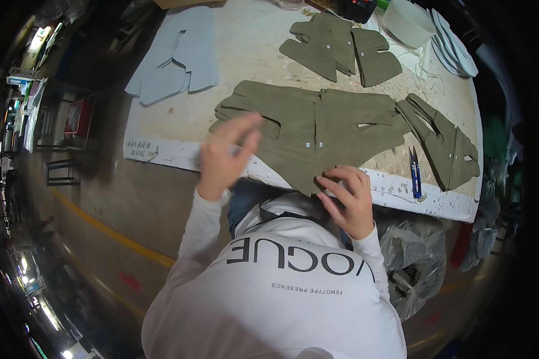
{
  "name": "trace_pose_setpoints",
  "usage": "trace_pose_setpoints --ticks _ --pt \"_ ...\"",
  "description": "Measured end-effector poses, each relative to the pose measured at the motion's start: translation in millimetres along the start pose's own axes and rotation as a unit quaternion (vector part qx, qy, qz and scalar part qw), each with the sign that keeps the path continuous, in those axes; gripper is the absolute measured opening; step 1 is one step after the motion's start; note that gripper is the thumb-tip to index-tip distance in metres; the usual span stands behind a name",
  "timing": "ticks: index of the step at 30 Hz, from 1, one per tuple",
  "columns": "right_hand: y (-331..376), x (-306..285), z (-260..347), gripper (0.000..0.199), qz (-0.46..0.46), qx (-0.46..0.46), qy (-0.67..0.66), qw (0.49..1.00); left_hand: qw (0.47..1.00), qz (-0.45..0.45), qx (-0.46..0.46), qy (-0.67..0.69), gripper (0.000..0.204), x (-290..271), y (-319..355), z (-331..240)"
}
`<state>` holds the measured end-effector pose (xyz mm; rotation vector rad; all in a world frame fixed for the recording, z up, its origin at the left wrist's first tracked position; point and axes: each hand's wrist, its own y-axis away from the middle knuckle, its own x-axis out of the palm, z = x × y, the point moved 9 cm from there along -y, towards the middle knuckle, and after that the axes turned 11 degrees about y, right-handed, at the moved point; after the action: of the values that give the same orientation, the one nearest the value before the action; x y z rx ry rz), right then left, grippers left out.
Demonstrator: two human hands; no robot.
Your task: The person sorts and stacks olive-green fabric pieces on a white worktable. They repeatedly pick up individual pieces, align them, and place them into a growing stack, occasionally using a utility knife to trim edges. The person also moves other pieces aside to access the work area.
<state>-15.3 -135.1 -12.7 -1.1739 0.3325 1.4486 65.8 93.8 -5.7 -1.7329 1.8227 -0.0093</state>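
White sweatshirt [269, 323] nearest the camera, dark lettering across its chest. Large olive cloth panel [293, 158] lies flat at the front of the surface [254, 57], its lower tip past the edge. Left hand [226, 154] motion-blurred over the panel's left part, fingers spread, nothing seen in its grasp; contact uncertain. Right hand [348, 197] has fingertips at the lower tip; cannot tell whether it pinches. Step, as judged: straightening or checking the panel; next move calls for a sure hold on that tip. Small white tags [308, 145] illegible; stencilled lettering [139, 149] marks the surface's front edge.
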Motion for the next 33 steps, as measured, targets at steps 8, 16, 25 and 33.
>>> trace_pose_setpoints --ticks 8,16,25,33 --pt "10 -17 -23 0.013 -0.129 0.178 -0.109 0.969 0.981 -0.014 -0.067 -0.182 0.028 -36 -54 55" --pt "12 -5 4 0.023 -0.078 0.021 -0.046 0.996 0.977 0.001 -0.030 -0.211 0.021 -35 -53 56" --pt "10 -26 -23 0.021 -0.086 0.070 0.034 0.993 0.993 -0.005 -0.084 -0.083 0.015 -37 -56 55" --pt "10 -65 -53 0.018 -0.142 0.135 0.100 0.976 0.993 -0.060 -0.037 -0.093 0.014 -46 -44 27"
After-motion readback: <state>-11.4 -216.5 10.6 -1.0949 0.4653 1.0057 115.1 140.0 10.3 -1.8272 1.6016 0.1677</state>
